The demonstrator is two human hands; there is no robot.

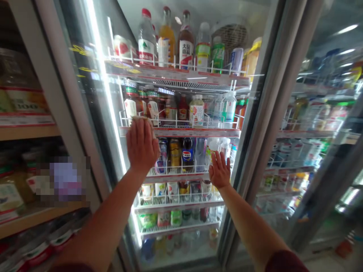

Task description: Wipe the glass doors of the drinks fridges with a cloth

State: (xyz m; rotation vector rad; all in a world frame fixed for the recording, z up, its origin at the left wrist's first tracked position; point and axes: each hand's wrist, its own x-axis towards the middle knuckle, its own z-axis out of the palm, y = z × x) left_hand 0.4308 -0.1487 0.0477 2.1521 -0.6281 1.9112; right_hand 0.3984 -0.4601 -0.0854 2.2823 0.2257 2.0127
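Observation:
My left hand (141, 145) lies flat on the glass door (93, 94) of a drinks fridge, fingers together, pressing a pale cloth (141, 119) whose edge shows past the fingertips. My right hand (219, 170) rests lower and to the right on the same glass, fingers spread and holding nothing. Behind the glass, wire shelves (181, 132) carry rows of bottles and cans, among them a dark cola bottle (187, 153) between my two hands.
The grey door frame (265, 124) runs up just right of my right hand. Beyond it stands a second glass-fronted fridge (312, 124) full of drinks. Wooden shelves (27, 132) with packaged goods are at the left.

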